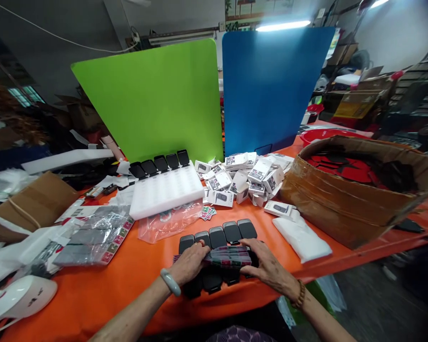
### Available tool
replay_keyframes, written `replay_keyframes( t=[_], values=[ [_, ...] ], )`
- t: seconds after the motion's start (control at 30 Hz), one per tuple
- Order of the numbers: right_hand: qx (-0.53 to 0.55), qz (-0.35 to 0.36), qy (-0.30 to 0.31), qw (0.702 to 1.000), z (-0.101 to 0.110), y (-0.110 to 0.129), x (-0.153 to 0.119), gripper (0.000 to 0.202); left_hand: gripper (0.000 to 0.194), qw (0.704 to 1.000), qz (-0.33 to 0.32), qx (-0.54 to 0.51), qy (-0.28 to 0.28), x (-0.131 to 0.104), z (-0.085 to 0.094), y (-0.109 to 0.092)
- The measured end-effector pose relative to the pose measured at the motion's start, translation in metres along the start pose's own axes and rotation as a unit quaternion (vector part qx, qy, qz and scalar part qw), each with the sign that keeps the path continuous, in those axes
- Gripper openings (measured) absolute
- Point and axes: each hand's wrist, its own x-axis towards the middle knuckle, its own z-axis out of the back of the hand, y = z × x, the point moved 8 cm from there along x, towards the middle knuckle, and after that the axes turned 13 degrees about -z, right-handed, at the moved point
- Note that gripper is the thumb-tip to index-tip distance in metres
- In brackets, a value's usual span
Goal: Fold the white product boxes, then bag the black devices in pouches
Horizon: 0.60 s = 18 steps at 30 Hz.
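Observation:
A thick bundle of printed cards (227,255), pink and green at the edges, lies between both hands above black rounded pieces. My left hand (189,262) is closed on the bundle's left end, with a jade-coloured bangle at the wrist. At its right end, my right hand (269,268) grips the bundle between thumb and fingers. Just behind the hands is a row of flat black pieces with rounded corners (217,235). More black pieces (211,281) sit under and in front of the bundle, partly covered by the hands.
A white foam tray (167,190) has black pieces along its back edge. Beyond the hands lie piled small white boxes (219,180) and a few loose cards (207,213). A white packet (303,237) and a large carton (321,209) stand right; bagged printed sheets (92,237) lie left.

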Motion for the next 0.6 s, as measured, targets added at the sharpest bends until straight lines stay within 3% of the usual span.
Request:
replay_keyframes(
  t=[0.13,0.23,0.33,0.5,0.6],
  values=[
    [-0.146,0.058,0.034,0.987,-0.02,0.017,0.011,0.062,0.018,1.0,-0.008,0.009,-0.002,0.0,-0.007,0.002],
    [-0.218,0.072,0.063,0.971,-0.036,0.018,0.021,0.033,0.02,0.999,-0.015,0.032,-0.001,-0.002,-0.008,0.0],
    [-0.238,0.07,0.074,0.966,-0.043,0.016,0.027,0.012,0.022,0.998,-0.013,0.058,-0.005,-0.004,-0.011,-0.002],
    [-0.246,0.075,0.07,0.964,-0.042,0.017,0.026,0.01,0.049,0.997,-0.009,0.068,-0.034,-0.004,-0.013,-0.004],
    [-0.265,0.077,0.087,0.957,-0.042,0.024,0.026,0.01,0.032,0.996,-0.02,0.091,-0.015,-0.002,-0.012,-0.007]
  ],
)
